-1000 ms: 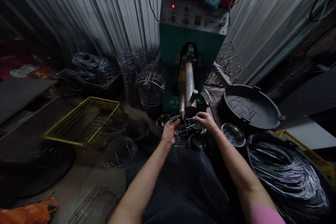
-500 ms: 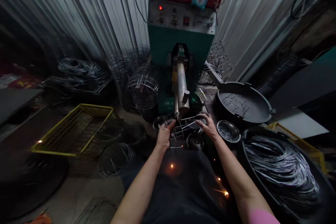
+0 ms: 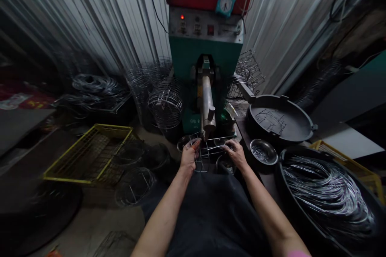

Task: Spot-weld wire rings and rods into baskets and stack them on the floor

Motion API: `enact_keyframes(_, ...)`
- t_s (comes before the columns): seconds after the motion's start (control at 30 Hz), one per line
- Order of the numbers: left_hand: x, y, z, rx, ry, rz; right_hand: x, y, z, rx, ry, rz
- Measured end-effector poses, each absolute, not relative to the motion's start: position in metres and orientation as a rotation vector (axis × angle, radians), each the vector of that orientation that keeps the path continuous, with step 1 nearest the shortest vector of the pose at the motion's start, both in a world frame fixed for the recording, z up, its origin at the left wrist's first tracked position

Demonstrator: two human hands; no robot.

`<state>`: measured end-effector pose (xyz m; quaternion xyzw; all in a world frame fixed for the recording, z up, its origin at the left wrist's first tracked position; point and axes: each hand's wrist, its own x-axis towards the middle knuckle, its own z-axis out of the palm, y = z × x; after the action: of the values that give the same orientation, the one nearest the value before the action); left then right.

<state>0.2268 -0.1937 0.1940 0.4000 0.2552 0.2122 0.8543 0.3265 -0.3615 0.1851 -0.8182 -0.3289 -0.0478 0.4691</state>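
Observation:
My left hand (image 3: 189, 156) is closed on the left side of a small wire rack (image 3: 202, 164), fingers wrapped round its thin metal rods. Across from it, my right hand (image 3: 235, 151) pinches a thin metal wire (image 3: 215, 149) that lies over the rack. Both sit just under the tip of the spot welder (image 3: 208, 102), whose thick metal arm reaches forward from a green cabinet. Whether the welder's tip touches the wire I cannot tell. Small bowls (image 3: 225, 164) are partly hidden beneath the rack and hands.
At right stand a bowl of short metal pieces (image 3: 263, 152), a large black pan (image 3: 280, 118) and a tub of bent wires (image 3: 325, 188). Left are a yellow crate (image 3: 87, 152), round wire frames (image 3: 135, 186) and stacked wire rings (image 3: 165, 102). A teal clock (image 3: 226, 2) hangs above.
Glowing sparks over my lap and beside my right arm are gone. My right hand has shifted slightly down and closer to the rack. The whole view has tilted up a little.

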Motion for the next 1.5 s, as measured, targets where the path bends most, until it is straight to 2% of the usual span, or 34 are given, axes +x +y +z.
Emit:
enact_keyframes(0.43, 0.245, -0.178, 0.201, 0.742, 0.569, 0.474, 0.368, -0.327, 0.2, -1.935, -0.831, 0.03)
enact_keyframes(0.9, 0.247, -0.185, 0.202, 0.661, 0.658, 0.389, 0.366, -0.33, 0.201, -1.964, -0.8, -0.018)
enact_keyframes(1.23, 0.247, -0.18, 0.199, 0.68, 0.577, 0.28, 0.367, -0.347, 0.195, -1.869, -0.756, 0.013)
enact_keyframes(1.43, 0.23, -0.17, 0.192, 0.698, 0.507, 0.215, 0.361, -0.369, 0.206, -1.925, -0.735, -0.193)
enact_keyframes(1.5, 0.214, -0.167, 0.185, 0.693, 0.476, 0.18, 0.354, -0.379, 0.209, -1.962, -0.773, -0.029)
